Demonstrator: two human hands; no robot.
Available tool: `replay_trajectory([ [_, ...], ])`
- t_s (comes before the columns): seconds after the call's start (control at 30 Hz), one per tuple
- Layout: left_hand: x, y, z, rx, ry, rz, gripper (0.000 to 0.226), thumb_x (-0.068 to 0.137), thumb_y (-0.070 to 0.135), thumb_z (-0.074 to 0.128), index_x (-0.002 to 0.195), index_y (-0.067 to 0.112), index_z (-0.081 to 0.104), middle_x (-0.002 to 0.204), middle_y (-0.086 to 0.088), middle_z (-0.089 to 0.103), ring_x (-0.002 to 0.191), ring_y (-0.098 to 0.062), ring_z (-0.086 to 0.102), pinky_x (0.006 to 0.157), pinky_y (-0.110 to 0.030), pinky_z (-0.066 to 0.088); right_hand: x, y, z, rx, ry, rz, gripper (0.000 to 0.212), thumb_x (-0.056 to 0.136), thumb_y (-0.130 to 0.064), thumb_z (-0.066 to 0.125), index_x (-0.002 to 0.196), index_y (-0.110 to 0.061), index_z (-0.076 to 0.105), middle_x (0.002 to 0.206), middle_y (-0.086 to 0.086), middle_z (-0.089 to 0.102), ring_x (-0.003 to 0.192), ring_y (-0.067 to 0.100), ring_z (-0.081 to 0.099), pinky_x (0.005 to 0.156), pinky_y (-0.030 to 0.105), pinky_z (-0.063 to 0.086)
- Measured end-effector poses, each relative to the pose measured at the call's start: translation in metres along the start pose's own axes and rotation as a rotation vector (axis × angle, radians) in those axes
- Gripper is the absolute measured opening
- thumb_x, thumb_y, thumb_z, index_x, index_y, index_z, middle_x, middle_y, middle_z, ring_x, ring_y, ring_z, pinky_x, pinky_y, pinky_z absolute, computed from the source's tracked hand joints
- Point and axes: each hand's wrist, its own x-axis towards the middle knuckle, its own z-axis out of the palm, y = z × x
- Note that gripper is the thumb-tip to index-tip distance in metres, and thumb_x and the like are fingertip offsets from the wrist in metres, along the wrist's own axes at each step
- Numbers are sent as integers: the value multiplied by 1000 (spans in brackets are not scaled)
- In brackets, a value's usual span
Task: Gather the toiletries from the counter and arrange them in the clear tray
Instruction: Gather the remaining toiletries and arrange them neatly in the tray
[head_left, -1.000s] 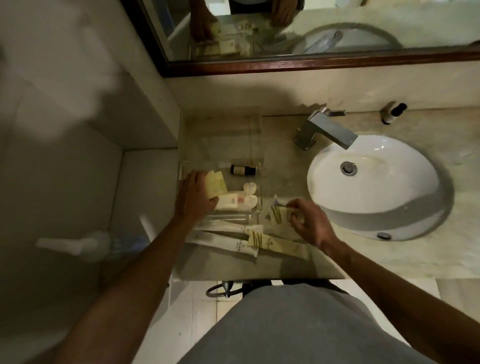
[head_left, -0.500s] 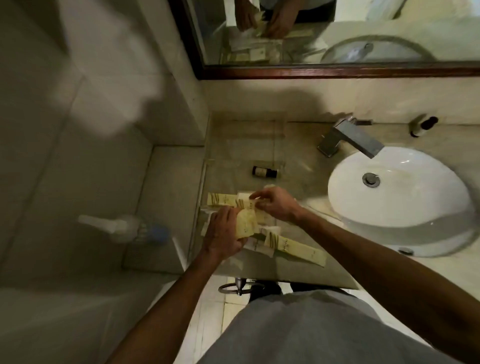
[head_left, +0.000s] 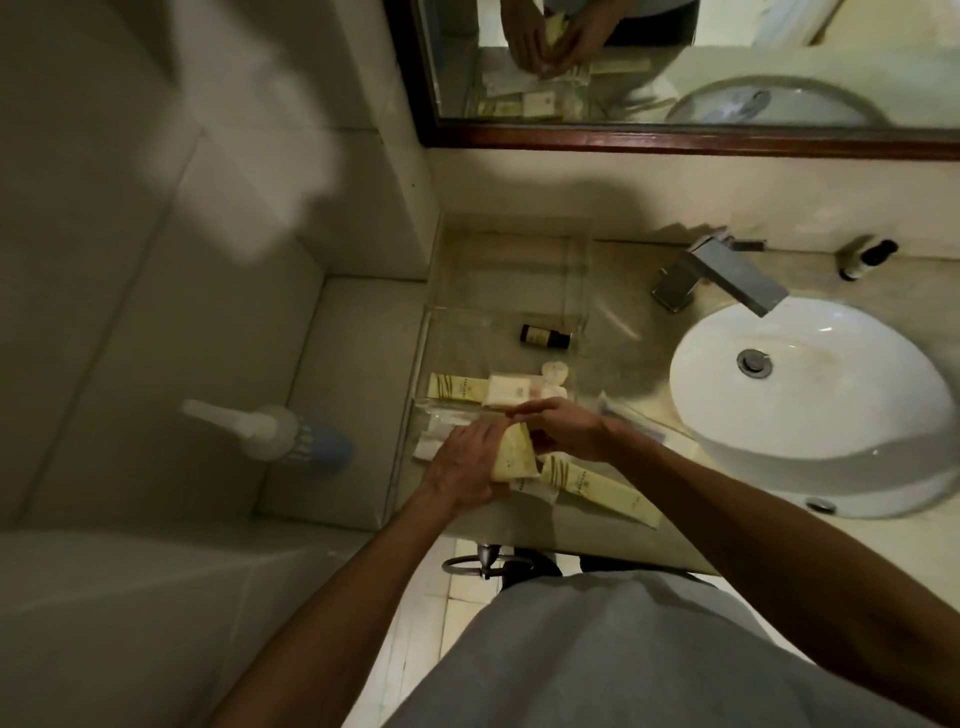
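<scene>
Head view: both hands on a yellow packet at the tray's near edge

Head camera, looking down at the counter corner. Left hand (head_left: 467, 462) and right hand (head_left: 558, 426) meet over one pale yellow packet (head_left: 514, 457). Left hand cups its lower end, right fingers pinch the top. Both are closed on it; packet is lifted slightly and tilted, not lying flat.

Just beyond the hands: clear tray (head_left: 582, 291), against the wall left of the sink (head_left: 810, 384). Inside it, a small dark bottle (head_left: 544, 335) on its side, a striped yellow sachet (head_left: 457, 387), a white soap bar (head_left: 511, 391) beside it, and a small round white item (head_left: 555, 372). Hard to tell whether the sachet and soap sit inside the near wall or on it; the wall is transparent.

Still on the counter: a long yellow tube (head_left: 597, 486) just under the right wrist, white packets (head_left: 434, 441) left of the left hand, a thin wrapped item (head_left: 631, 421) toward the sink. A second dark bottle (head_left: 867, 258) stands well apart, behind the tap (head_left: 722, 275).

Judgement: gathering is part done.

Risks:
- Tray walls nearly invisible; packet or knuckles could clip the near rim and shove the tray.
- Right forearm hangs over the tube; a sweep could push it off the front edge.
- Far bottle is easy to overlook.
</scene>
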Motion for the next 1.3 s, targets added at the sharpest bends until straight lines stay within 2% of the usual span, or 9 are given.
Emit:
replay_trajectory([
  [0.07,-2,-6,5,43,-22,-4,85,65,47,75,135,17,36,122,-8,55,106,-25,53,90,-38,43,-9,9,-4,-158,159,-84,24,101,-20,52,120,-12,64,104,8,70,89,17,69,78,32,59],
  [0.2,-11,-17,12,94,-30,-16,84,60,39,76,132,19,37,117,-7,55,103,-26,52,89,-38,43,-42,67,-23,-835,551,-350,21,89,-43,65,102,-26,64,95,-11,64,76,3,60,67,24,54],
  [0.33,-17,-25,18,101,-33,-59,85,60,37,77,133,18,39,121,-8,54,109,-27,51,95,-40,41,-57,135,-40,-1218,478,-316,55,72,-58,72,115,-26,58,119,-1,57,101,18,57,77,33,53],
  [0.53,-25,-31,22,77,-39,-57,83,60,35,80,132,16,43,120,-10,55,109,-29,52,96,-42,41,-70,133,-38,-1068,597,-426,51,77,-39,79,122,-22,62,123,0,60,99,19,63,69,28,53],
  [0.63,-27,-34,24,79,-45,-60,84,62,38,79,134,17,42,123,-9,53,114,-28,50,101,-42,38,-53,97,-38,-1054,672,-595,54,78,-35,78,126,-17,62,119,5,61,99,21,60,71,31,54],
  [0.8,-28,-35,22,68,-57,-79,85,61,36,77,136,20,40,126,-5,52,115,-25,48,99,-39,38,18,5,-23,-1191,665,-607,49,90,-36,64,134,-20,52,124,6,55,103,18,52,82,32,49],
  [1.03,-34,-40,13,94,-13,-106,88,60,36,77,136,19,37,126,-7,50,113,-25,48,95,-39,41,87,-56,-9,-1323,482,-489,50,89,-37,66,135,-21,53,131,8,51,115,25,49,95,42,47],
  [1.13,-39,-42,10,91,8,-110,86,59,35,77,135,20,38,124,-6,51,111,-24,48,95,-39,41,99,-58,-6,-1225,348,-397,49,90,-35,67,135,-21,54,135,7,49,117,26,49,97,42,46],
  [1.3,-45,-45,6,88,21,-121,83,61,36,76,134,19,40,122,-6,52,109,-23,48,94,-35,38,106,-53,-7,-1096,337,-369,31,95,-19,58,126,-19,61,129,6,53,109,24,59,91,36,53],
])
